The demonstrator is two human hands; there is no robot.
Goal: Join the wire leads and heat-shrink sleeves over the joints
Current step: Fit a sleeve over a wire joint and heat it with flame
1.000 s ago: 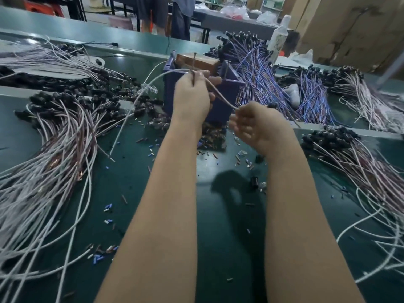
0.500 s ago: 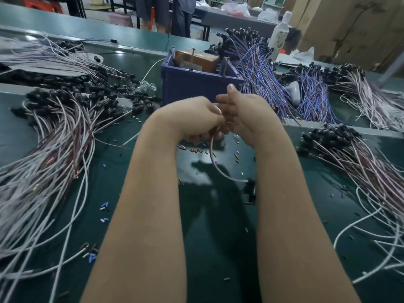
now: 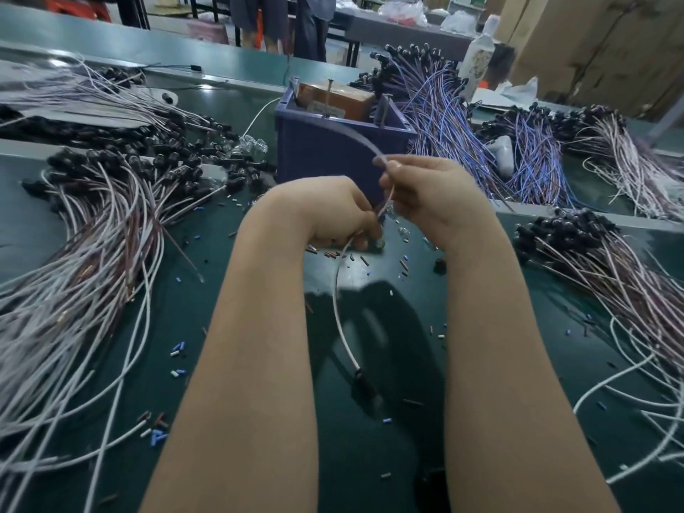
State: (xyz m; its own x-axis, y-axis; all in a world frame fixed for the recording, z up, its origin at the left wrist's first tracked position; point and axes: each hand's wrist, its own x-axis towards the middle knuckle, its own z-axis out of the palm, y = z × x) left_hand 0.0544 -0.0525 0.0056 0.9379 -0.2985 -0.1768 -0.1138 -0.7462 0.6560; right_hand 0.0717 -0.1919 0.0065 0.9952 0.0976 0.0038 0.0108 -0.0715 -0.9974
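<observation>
My left hand (image 3: pixel 325 212) and my right hand (image 3: pixel 436 201) meet over the green table (image 3: pixel 229 327), just in front of the blue box (image 3: pixel 333 153). My left hand grips a white wire (image 3: pixel 338 312) that hangs in a curve toward me and ends in a black connector (image 3: pixel 364 383). My right hand pinches a pale wire lead (image 3: pixel 364 142) that arcs up and left above my fingers. Where the two wires meet is hidden between my fingertips. Small blue, white and brown sleeve pieces (image 3: pixel 177 349) lie scattered on the table.
A large pile of white and brown wires with black ends (image 3: pixel 92 224) covers the left side. Another such bundle (image 3: pixel 610 283) lies on the right. Blue and purple wires (image 3: pixel 444 116) lie behind the box. A person (image 3: pixel 277 16) stands at the far tables.
Both hands have come back toward me from the blue box and joined. My right hand now holds a lead that arcs upward, and the hanging white wire with its black connector swings lower.
</observation>
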